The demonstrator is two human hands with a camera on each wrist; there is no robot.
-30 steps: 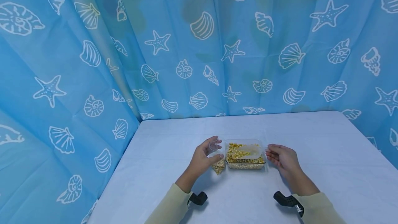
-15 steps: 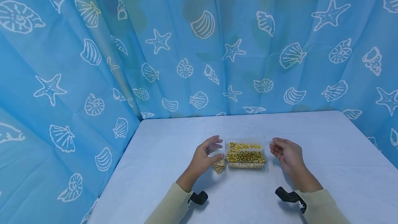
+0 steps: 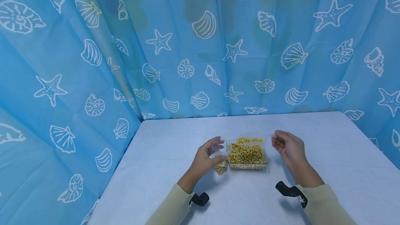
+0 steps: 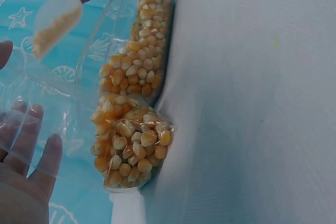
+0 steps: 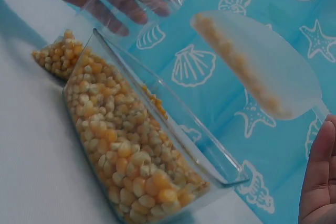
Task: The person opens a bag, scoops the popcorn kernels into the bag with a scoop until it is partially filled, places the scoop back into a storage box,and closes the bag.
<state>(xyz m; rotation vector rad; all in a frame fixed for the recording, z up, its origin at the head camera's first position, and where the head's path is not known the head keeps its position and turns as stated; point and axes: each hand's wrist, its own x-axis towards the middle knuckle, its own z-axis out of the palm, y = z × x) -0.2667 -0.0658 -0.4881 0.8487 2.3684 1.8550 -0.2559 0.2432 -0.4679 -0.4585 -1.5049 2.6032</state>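
A translucent scoop point(image 5: 278, 61) hangs in the air above a clear glass container point(image 3: 247, 163), apart from its rim, with a band of corn kernels lying along the scoop's lower side. In the head view it shows over the container's far edge. The person's right grip point(image 3: 289, 145), a bare hand, pinches the scoop's handle to the right of the container.

The container stands on the bench point(image 3: 250, 200), filled with a thick bed of yellow and pale kernels point(image 3: 247, 153). Just beside it, at its left end, a clear plastic bag point(image 4: 137, 124) rests upright on the bench with more kernels in its lower part; its upper part is see-through and bare of corn. The left grip point(image 3: 203, 159) holds the bag near its mouth, thumb on the near side and fingers curved round the far side, seen partly through the plastic.

Both forearms wear pale sleeves point(image 3: 172, 204), each with a black device point(image 3: 200, 199) at the wrist. Behind the white-topped bench hangs a blue curtain point(image 3: 187, 44) printed with white shells and starfish.
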